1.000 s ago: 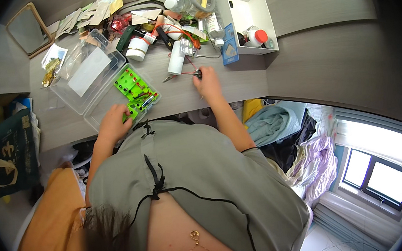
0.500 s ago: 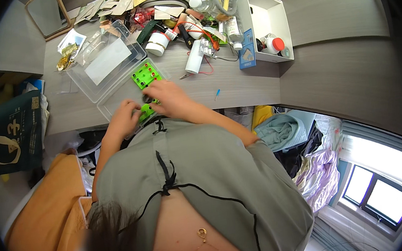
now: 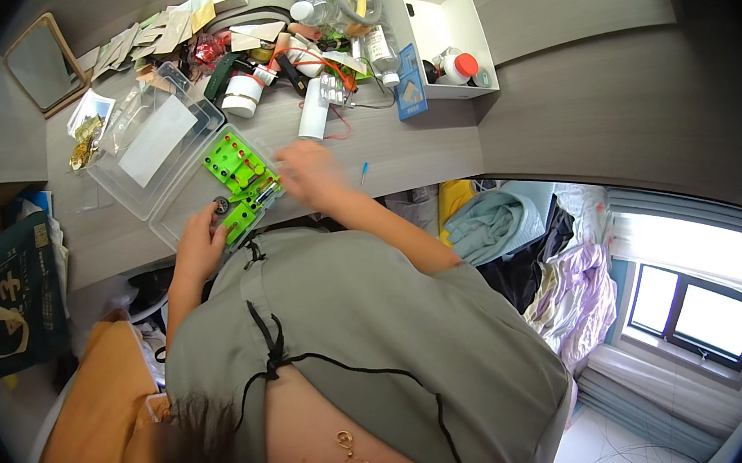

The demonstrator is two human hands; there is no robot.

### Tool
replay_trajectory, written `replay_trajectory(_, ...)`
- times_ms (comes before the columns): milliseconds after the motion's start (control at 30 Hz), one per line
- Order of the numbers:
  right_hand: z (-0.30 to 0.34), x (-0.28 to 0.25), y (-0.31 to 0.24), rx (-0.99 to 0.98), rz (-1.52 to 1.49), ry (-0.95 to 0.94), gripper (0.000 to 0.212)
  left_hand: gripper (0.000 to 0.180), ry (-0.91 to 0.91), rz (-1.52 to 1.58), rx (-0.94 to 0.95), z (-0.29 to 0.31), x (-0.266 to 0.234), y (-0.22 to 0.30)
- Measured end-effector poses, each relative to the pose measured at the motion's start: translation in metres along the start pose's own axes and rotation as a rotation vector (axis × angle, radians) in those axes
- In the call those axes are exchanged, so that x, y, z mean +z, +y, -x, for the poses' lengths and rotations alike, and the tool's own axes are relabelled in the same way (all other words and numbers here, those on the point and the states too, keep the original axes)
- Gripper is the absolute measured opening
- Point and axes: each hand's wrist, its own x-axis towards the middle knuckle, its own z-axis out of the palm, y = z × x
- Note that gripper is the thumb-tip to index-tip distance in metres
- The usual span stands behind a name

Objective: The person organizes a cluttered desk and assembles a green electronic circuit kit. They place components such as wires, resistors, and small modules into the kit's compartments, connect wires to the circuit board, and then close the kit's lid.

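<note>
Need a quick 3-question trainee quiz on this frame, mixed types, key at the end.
1. True or false: the left hand rests at the near edge of the green board.
2. Multiple choice: the green board lies in A) the white box B) the clear plastic tray C) the mirror frame.
3. Fill in: the right hand is at the board's ____ side.

Key: 1 true; 2 B; 3 right.

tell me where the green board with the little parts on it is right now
In the head view the green board lies in a clear plastic tray at the desk's near edge, between the left hand and right hand.
</note>
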Motion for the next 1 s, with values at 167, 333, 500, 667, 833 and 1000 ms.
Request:
replay_trajectory(167,0.064,-0.040,0.046,0.563,0.204,-0.066,0.028,0.044,-0.048,-0.027,0.039,-0.005,-0.003,0.009)
replay_trajectory(333,0.082,-0.018,0.069,0.649,0.321,-0.074,0.025,0.044,-0.090,-0.043,0.084,-0.015,-0.003,0.015)
replay_trajectory(500,0.063,-0.008,0.077,0.579,0.275,-0.053,0.024,0.045,-0.101,-0.075,0.083,-0.020,-0.003,0.018)
replay_trajectory(667,0.018,-0.018,0.014,0.323,-0.242,-0.081,0.024,0.046,-0.063,-0.052,0.068,-0.013,-0.002,0.011)
replay_trajectory(833,-0.032,0.027,-0.043,-0.410,-0.043,-0.168,0.023,0.047,0.061,-0.003,0.012,-0.004,-0.002,-0.003)
replay_trajectory(1000,-0.046,0.066,-0.070,-0.669,0.028,-0.269,0.021,0.049,0.216,0.015,0.080,-0.001,-0.003,-0.009)
